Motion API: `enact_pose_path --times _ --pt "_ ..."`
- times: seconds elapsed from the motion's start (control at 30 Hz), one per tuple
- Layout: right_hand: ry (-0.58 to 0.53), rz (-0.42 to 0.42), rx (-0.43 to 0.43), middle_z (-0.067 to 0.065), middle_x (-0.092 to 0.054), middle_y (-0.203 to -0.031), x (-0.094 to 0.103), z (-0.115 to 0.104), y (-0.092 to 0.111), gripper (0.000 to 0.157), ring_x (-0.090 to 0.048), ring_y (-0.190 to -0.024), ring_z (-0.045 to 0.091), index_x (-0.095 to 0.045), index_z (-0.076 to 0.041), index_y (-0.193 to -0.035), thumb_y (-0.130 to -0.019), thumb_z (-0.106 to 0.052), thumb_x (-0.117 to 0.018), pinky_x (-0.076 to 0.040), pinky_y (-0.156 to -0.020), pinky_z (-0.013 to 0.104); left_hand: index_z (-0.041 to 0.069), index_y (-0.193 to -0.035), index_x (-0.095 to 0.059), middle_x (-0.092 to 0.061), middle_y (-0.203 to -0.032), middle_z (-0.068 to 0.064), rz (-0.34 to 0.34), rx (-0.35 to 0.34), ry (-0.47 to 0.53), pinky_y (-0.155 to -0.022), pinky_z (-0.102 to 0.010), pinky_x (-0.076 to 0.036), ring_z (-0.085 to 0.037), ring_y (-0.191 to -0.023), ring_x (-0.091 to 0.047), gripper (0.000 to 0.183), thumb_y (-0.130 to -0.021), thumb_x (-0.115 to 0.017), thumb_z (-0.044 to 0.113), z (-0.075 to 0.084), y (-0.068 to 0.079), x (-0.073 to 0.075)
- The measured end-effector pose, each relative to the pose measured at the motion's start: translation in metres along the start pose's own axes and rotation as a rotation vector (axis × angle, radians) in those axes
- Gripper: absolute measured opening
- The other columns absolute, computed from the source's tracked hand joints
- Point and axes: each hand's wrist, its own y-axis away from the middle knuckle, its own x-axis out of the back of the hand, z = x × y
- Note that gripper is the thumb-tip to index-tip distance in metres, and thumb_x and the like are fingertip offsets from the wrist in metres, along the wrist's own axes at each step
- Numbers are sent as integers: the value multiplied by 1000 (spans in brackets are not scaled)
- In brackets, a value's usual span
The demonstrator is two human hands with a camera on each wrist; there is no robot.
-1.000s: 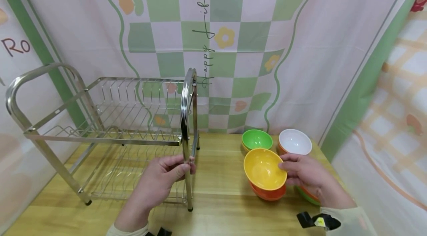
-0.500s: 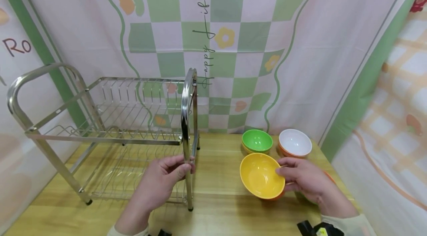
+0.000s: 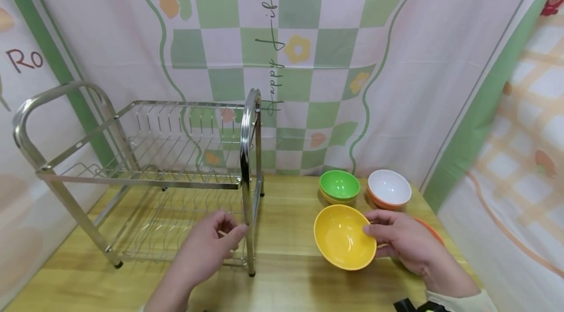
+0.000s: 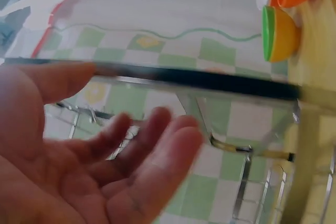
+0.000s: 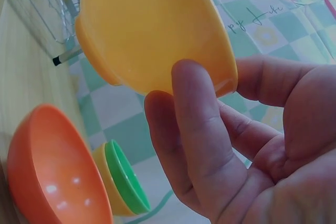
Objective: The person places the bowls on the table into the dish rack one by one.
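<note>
My right hand (image 3: 405, 243) pinches the rim of a yellow bowl (image 3: 345, 238), thumb inside and fingers against its outer wall. The bowl is tilted above the table, its inside facing me. At the left, my left hand (image 3: 213, 241) is beside the front right post of a two-tier metal dish rack (image 3: 150, 182). Its fingers are loosely bent and hold nothing. In the left wrist view the thumb (image 4: 63, 80) lies close to the post; whether it touches, I cannot tell. An orange bowl (image 5: 60, 174) shows low in the right wrist view, but the yellow bowl hides it from the head view.
Behind the yellow bowl, a green bowl (image 3: 339, 184) is nested in a yellow one. A white bowl (image 3: 389, 187) sits in an orange one at the back right. Another orange rim (image 3: 429, 228) is partly hidden by my right hand. A patterned curtain (image 3: 304, 3) hangs behind the table.
The yellow bowl has moved toward me and slightly left, away from the orange bowl below it. My left hand has let go of the rack post and drawn slightly back.
</note>
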Motion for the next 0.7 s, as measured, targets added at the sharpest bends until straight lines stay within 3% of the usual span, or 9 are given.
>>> enact_pose_path --times 0.17,0.27,0.37,0.47,0.7 --pt "5 -7 14 13 -66 -100 -1 1 2 26 -68 -84 28 -60 3 -121 -99 -9 -61 -60 -74 44 9 -95 -64 -63 -89 -7 -215 36 48 -66 -37 -58 -24 -79 -63 36 -95 -65 45 -16 3 -3" --pt "10 -13 24 12 -67 -98 -4 2 3 22 -68 -84 26 -63 0 -118 -98 -8 -62 -60 -73 43 8 -108 -65 -65 -96 -9 -362 46 158 -68 -40 -58 -28 -85 -65 32 -97 -66 38 -21 7 -12" --pt "22 -9 32 12 -67 -97 -7 2 4 20 -68 -83 25 -64 -1 -116 -97 -9 -63 -60 -72 42 8 -126 -60 -65 -104 -11 -459 56 299 -72 -42 -59 -32 -93 -66 37 -97 -66 31 -21 10 -28" --pt "34 -7 39 12 -67 -98 -11 2 5 22 -67 -82 25 -64 0 -117 -97 -9 -64 -60 -72 41 8 -139 -52 -62 -114 -14 -491 62 456 -76 -45 -59 -34 -101 -64 45 -99 -65 23 -20 11 -44" --pt "21 -51 69 14 -67 -101 -20 2 8 22 -68 -82 27 -65 0 -119 -97 -6 -62 -60 -70 44 10 -151 -40 -52 -135 -18 -413 95 722 -83 -51 -57 -36 -114 -58 57 -100 -64 19 -16 4 -66"
